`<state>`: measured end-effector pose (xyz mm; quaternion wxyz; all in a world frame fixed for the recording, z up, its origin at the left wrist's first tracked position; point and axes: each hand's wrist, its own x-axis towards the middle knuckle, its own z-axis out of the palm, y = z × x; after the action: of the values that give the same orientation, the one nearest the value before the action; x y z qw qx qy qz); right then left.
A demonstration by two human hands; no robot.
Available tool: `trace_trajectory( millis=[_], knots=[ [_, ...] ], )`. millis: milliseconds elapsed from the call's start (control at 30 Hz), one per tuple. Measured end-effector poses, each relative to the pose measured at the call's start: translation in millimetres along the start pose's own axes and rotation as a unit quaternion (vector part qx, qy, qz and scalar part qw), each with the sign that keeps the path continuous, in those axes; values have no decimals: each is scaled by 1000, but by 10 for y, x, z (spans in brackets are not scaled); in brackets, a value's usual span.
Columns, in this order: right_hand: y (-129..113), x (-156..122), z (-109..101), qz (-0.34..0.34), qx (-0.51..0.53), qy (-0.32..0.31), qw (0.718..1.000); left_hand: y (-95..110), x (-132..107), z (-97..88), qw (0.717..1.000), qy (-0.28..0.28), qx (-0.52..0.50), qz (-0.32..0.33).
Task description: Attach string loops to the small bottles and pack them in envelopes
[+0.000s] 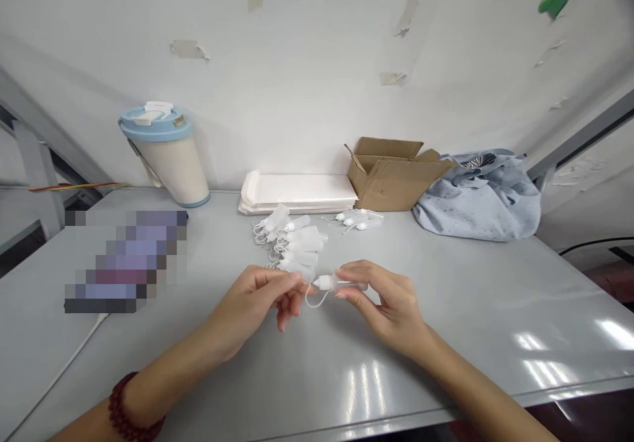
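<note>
My right hand (384,303) pinches a small clear plastic bottle (341,285) lying sideways above the grey table (446,310). Its white cap end points left, and a thin white tether loop hangs below it. My left hand (260,300) meets it from the left, thumb and forefinger closed at the cap tip. Just behind my hands lies a heap of several similar small bottles (294,244), and a smaller group of white-capped ones (356,219) sits farther back.
Against the wall stand a blue-lidded tumbler (168,154), a stack of white flat bags (300,193), an open cardboard box (391,172) and a crumpled blue cloth bag (483,197). A blurred-out object (123,260) and a white cable (74,349) lie at left.
</note>
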<state>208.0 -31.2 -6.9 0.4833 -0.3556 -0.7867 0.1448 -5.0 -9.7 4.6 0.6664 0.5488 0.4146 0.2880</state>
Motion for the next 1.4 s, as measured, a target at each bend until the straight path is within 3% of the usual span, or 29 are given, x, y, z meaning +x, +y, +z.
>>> trace_trajectory(
  millis=[300,533,667,800,933,1033,1133,1300,1400],
  knots=[
    [3,-33,35,-4,-8,-10,1000,-5,27,-23,997,12,70,21],
    [48,-86,97,130,36,-40,990,-82,22,4,989,16,138,39],
    [83,-107,121,161,55,-46,984,-71,-2,36,971,46,213,96],
    [88,-125,162,172,70,-50,981,-82,-10,31,955,58,262,129],
    [75,-119,181,160,64,-51,984,-90,13,16,965,46,233,106],
    [96,-89,157,115,30,-56,991,-69,35,5,969,58,221,93],
    [204,-29,87,95,2,-27,995,-36,63,-44,966,103,217,96],
    [601,92,-121,220,-69,53,972,-22,173,-218,946,261,157,113],
    [825,120,-234,286,-133,73,946,-60,265,-306,937,303,123,122]
  ],
)
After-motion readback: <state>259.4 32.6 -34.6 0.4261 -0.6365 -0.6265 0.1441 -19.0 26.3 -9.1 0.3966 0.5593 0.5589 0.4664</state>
